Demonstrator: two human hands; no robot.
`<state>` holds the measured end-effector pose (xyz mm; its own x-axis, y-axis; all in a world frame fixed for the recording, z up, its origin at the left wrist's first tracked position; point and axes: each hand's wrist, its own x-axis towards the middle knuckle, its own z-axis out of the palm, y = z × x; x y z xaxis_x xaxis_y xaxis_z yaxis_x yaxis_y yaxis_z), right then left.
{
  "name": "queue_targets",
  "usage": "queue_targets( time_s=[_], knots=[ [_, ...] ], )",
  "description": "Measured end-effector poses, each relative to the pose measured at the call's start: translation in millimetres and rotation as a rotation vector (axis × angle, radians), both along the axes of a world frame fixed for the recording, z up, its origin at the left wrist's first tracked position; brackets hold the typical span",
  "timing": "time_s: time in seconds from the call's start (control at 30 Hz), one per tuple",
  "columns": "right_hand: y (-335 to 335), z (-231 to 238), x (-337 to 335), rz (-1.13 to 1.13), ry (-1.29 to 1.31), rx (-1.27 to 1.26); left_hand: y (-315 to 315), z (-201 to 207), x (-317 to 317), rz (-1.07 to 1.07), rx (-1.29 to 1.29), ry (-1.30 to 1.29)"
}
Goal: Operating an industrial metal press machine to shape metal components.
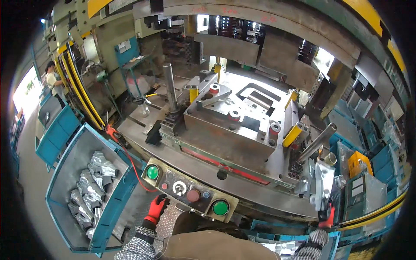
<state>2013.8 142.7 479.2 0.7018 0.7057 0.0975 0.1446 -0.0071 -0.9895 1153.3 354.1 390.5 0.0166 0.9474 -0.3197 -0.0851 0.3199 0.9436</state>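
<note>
My left hand [157,209], in a red glove with dark fingertips, hangs beside the left end of a control box [175,190]. Its fingers look loosely apart and hold nothing. At the right, my right hand [326,217], gloved alike, grips the lower end of a shiny stamped metal part [323,180], which stands upright at the die's right corner. The palm side is hidden. In front of me, the press die [229,134] carries round posts, yellow cylinders and a bright flat upper face.
Green push buttons [221,208] sit on the control box. A blue bin [102,229] with several stamped parts [89,195] stands at the left. A red cord [136,169] runs to the box. Blue bins [362,203] line the right, behind a yellow-black bar [372,212]. Another person [54,80] stands far left.
</note>
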Motion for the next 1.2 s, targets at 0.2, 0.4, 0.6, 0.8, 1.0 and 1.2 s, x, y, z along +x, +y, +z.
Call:
queue_targets(
  time_s=[0.2,0.4,0.6,0.8,1.0,1.2],
  knots=[
    [38,131,-162,0.287,-0.002,-0.201,8,-31,-31,0.051,-0.011,-0.032],
    [251,208,-302,0.689,0.256,0.102,9,-23,-19,0.053,0.002,-0.007],
    [478,246,-241,0.963,-0.253,0.065,-50,-55,-61,0.255,-0.022,0.038],
    [596,214,-259,0.679,-0.729,-0.240,-162,-68,-95,0.632,-0.239,0.032],
    [639,175,-306,0.546,-0.942,-0.157,-241,-71,-101,0.815,-0.252,-0.014],
    [599,166,-377,0.622,-0.804,0.192,-279,-77,-100,0.819,-0.257,0.252]
  ],
)
